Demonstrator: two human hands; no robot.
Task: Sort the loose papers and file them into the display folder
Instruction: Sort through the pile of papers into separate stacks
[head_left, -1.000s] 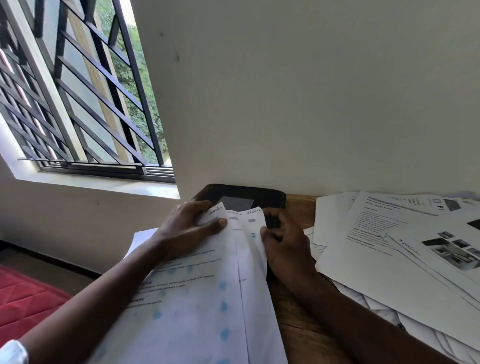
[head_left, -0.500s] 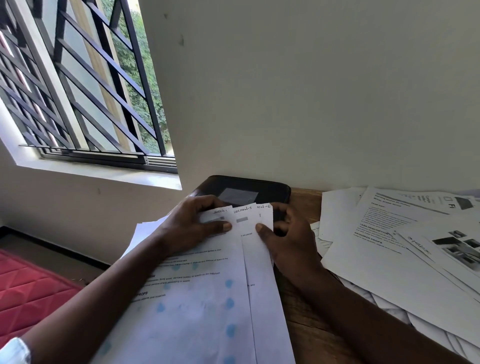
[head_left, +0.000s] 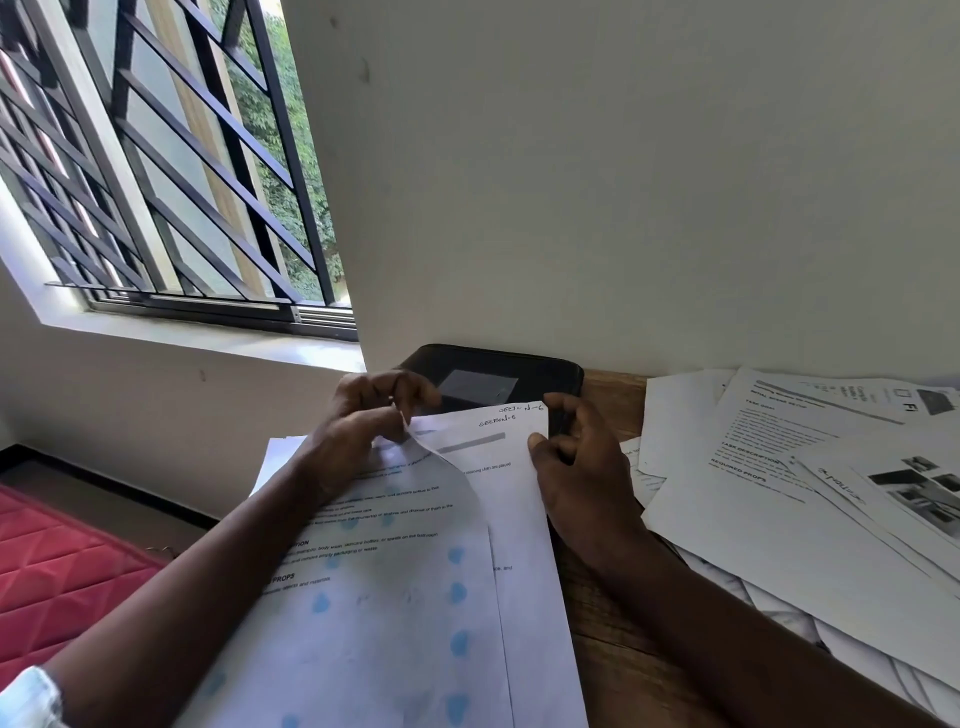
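Observation:
A stack of printed sheets (head_left: 405, 597) lies in front of me on the wooden table, the lower ones marked "SECTION-5" and "SECTION-6" by hand. My left hand (head_left: 363, 431) pinches the top right corner of the top sheet and curls it up and leftward. My right hand (head_left: 571, 457) pinches the right edge of the sheets beneath with its thumb on top. A black display folder (head_left: 498, 379) lies flat behind the stack against the wall, partly covered by the papers.
A spread of loose printed pages (head_left: 810, 493) covers the right side of the wooden table (head_left: 613, 639). The white wall (head_left: 623, 182) rises just behind the folder. A barred window (head_left: 171, 166) is at left, a red quilted mattress (head_left: 57, 566) below it.
My left hand went from lying flat on the top sheet to pinching its corner and peeling it up. My right thumb slid to the right edge of the lower sheets.

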